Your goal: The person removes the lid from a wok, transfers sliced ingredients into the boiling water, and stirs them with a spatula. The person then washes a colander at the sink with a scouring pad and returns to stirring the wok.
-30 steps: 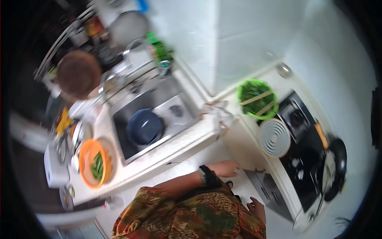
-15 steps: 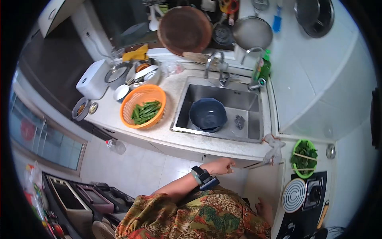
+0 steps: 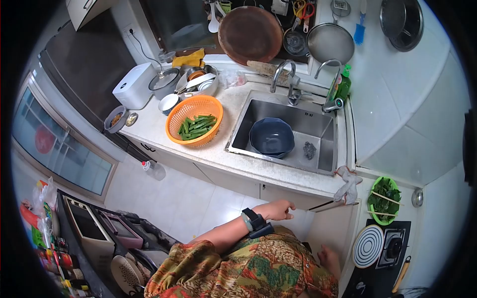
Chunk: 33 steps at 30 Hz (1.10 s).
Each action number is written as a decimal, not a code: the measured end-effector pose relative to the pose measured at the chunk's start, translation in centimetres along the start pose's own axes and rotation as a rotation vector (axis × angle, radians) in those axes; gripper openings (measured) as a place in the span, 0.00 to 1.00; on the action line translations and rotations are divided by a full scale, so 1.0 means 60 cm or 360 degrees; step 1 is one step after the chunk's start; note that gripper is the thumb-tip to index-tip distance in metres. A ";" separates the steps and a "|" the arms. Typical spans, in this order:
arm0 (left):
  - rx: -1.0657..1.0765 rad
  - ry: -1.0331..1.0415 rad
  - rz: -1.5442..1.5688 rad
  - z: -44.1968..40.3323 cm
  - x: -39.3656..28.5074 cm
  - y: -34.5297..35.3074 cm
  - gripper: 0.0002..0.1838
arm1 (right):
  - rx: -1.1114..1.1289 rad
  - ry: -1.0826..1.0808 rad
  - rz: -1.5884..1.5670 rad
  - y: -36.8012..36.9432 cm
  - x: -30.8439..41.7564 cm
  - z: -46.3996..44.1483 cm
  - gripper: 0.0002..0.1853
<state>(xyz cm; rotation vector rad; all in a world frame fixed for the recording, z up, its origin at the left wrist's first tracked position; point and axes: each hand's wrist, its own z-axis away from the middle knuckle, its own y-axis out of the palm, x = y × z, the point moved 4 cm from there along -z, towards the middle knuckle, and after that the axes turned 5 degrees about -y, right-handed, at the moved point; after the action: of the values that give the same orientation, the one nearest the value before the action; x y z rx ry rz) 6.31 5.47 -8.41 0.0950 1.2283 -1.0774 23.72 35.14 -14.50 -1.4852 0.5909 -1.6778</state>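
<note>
My left hand (image 3: 279,210) hangs in front of the counter edge below the sink, a watch band on its wrist. It holds nothing, and its fingers are loosely bent and apart. Lower down beside my body, my right hand (image 3: 328,258) is partly hidden by the patterned clothing; it looks empty with loose fingers. Above my hands, a dark blue bowl (image 3: 272,137) sits in the steel sink (image 3: 322,130) beside a scouring pad (image 3: 309,150). Left of the sink, an orange basket (image 3: 214,105) holds green pods (image 3: 197,127).
A green basket (image 3: 371,201) of leaves with two chopsticks across it stands at the right, near a round coiled mat (image 3: 368,246) and the stove (image 3: 393,247). A cloth (image 3: 348,185) hangs at the counter corner. Dishes (image 3: 201,82) and a white appliance (image 3: 134,87) stand at the left.
The view has turned from the stove side towards the sink and left counter. My left hand remains empty in front of my body, and my right hand stays low at the side.
</note>
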 end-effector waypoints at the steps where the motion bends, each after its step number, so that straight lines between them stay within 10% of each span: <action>1: 0.0016 -0.0070 0.0037 0.015 -0.017 -0.007 0.26 | -0.0051 -0.0042 -0.0014 0.002 0.001 0.005 0.21; 33: 0.0616 0.0170 0.0075 -0.075 -0.026 0.065 0.23 | -0.0278 0.0578 -0.0193 0.019 0.072 0.118 0.18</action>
<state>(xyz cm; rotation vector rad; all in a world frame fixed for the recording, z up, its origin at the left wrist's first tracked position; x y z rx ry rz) 5.94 11.15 -10.77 0.4807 1.0923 -1.2702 30.90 32.14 -11.41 -1.3648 0.8750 -2.0554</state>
